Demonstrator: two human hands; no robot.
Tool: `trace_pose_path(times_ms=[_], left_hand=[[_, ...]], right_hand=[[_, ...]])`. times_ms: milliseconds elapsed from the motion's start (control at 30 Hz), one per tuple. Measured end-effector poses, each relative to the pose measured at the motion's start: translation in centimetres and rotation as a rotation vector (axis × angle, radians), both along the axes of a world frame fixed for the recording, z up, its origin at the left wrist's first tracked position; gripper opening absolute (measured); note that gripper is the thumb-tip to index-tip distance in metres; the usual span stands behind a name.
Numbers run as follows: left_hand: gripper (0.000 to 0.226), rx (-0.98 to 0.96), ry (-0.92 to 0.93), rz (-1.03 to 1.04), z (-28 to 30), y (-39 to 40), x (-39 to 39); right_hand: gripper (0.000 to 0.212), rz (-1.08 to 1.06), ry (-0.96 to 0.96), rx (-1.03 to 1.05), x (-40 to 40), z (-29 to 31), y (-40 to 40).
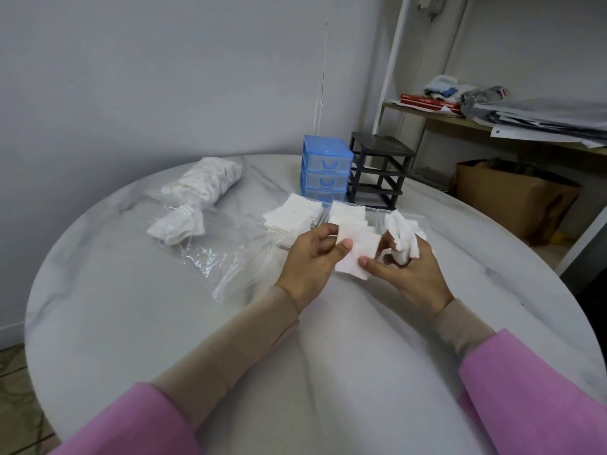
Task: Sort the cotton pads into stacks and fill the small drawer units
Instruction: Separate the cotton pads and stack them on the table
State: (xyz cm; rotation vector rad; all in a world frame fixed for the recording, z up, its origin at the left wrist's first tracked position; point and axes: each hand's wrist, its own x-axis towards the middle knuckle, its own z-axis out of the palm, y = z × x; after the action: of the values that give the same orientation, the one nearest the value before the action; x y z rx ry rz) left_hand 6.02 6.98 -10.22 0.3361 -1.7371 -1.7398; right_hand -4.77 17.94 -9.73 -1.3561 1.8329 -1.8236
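Over the middle of the round marble table (pixel 131 323), both my hands hold a small stack of square white cotton pads (pixel 356 254). My left hand (pixel 310 262) pinches its left edge with the thumb on top. My right hand (pixel 412 274) pinches the lower right corner and also grips a bunch of crumpled pads (pixel 405 239) in its curled fingers. Just beyond lie a spread pile of square pads (pixel 292 215) and a clear drawer tray with stacked pads (pixel 348 213). A blue drawer unit (pixel 325 170) and a black frame with no drawers in it (pixel 377 170) stand behind.
Clear plastic bags (pixel 223 261) lie left of my hands, and a bag stuffed with round pads (pixel 203 183) sits further back left. A shelf with papers and books (pixel 525 116) and a cardboard box (pixel 512 198) stand off the table at right.
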Motion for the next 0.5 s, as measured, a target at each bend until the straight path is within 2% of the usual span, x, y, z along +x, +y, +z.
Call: trace_pose_path(times_ms=[367,433,500], left_hand=[[0.025,0.131,0.010,-0.030,0.20,0.15,0.12],[0.025,0.158,0.004,-0.018,0.21,0.10,0.16],[0.021,0.166,-0.006,0.001,0.18,0.12,0.19]], right_hand=[[0.021,0.015,-0.119,0.075,-0.55,-0.43,-0.35],[0.014,0.042,-0.152,0.066,-0.36,-0.22,-0.39],[0.024,0.060,-0.189,0.061,-0.26,-0.04,-0.38]])
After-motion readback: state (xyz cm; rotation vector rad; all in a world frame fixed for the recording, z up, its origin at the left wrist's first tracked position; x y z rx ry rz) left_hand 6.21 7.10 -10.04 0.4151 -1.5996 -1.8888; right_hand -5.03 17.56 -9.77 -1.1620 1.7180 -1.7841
